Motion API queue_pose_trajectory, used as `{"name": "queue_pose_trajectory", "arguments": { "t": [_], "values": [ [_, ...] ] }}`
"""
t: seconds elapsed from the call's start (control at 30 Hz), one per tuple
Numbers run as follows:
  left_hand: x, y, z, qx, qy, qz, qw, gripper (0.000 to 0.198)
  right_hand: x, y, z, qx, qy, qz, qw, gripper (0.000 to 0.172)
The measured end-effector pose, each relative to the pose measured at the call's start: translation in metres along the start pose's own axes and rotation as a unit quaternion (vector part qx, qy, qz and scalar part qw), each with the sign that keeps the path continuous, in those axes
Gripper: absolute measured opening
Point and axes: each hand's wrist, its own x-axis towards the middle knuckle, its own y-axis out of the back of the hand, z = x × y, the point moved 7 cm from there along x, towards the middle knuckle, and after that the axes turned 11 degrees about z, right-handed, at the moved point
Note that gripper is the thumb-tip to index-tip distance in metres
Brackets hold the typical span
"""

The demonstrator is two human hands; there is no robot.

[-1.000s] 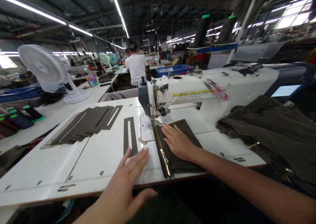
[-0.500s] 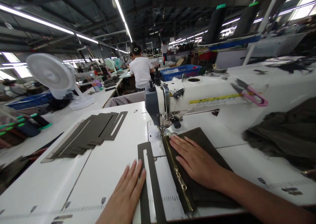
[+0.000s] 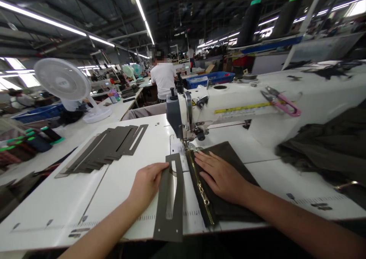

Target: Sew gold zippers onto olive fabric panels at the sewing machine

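My left hand (image 3: 147, 181) pinches the left edge of a grey-olive slotted strip (image 3: 168, 227), which bends slightly and overhangs the table's front edge. Flat on a dark olive fabric piece (image 3: 228, 156) lies my right hand (image 3: 220, 175), fingers stretched out and touching the cloth. A gold zipper (image 3: 205, 202) runs along that fabric's left side, its pull near the lower end. The fabric's far end meets the needle area of a white sewing machine (image 3: 237, 99). Left of the machine, several matching slotted pieces (image 3: 108, 146) lie fanned out.
Pink-handled snips (image 3: 286, 106) rest on the machine arm. Dark cloth (image 3: 320, 144) is heaped at the right. A white fan (image 3: 61, 80) and thread spools (image 3: 40, 141) stand at the left. Beyond the machine are a blue crate (image 3: 210, 79) and a person in a white shirt (image 3: 163, 80).
My left hand has gone from lying flat beside the strip to pinching its edge, farther up the table. The strip has shifted and bent. My right hand stays on the fabric.
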Motion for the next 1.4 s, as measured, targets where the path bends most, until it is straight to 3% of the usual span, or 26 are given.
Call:
{"name": "queue_pose_trajectory", "arguments": {
  "t": [0.07,0.13,0.3,0.4,0.7,0.87,1.1,1.4],
  "values": [
    [0.003,0.003,0.014,-0.029,-0.011,0.048,0.998,0.026,-0.002,0.001,-0.003,0.010,-0.004,0.002,1.000,0.041],
    [0.007,-0.004,0.032,-0.034,-0.045,0.056,0.997,0.028,-0.004,0.002,-0.005,0.015,-0.011,-0.005,1.000,0.043],
    [0.017,-0.048,0.046,0.056,-0.093,-0.043,0.993,0.024,-0.003,0.005,-0.008,0.029,-0.017,-0.011,0.999,0.045],
    [0.018,-0.059,0.042,0.059,-0.102,-0.066,0.991,0.024,-0.003,0.006,-0.007,0.034,-0.018,-0.008,0.999,0.045],
    [0.019,-0.059,0.047,0.072,-0.104,-0.111,0.986,0.020,0.002,0.006,-0.004,0.034,-0.065,0.010,0.997,0.045],
    [0.018,-0.059,0.043,0.069,-0.107,-0.105,0.986,0.028,0.008,0.005,-0.010,0.005,-0.076,0.002,0.997,0.047],
    [0.016,-0.059,0.038,0.091,-0.158,-0.091,0.979,0.033,0.008,0.006,-0.006,0.044,-0.105,0.015,0.993,0.044],
    [0.019,-0.061,0.036,0.117,-0.185,-0.120,0.968,0.036,0.009,0.009,-0.003,0.055,-0.116,0.032,0.991,0.046]
  ]
}}
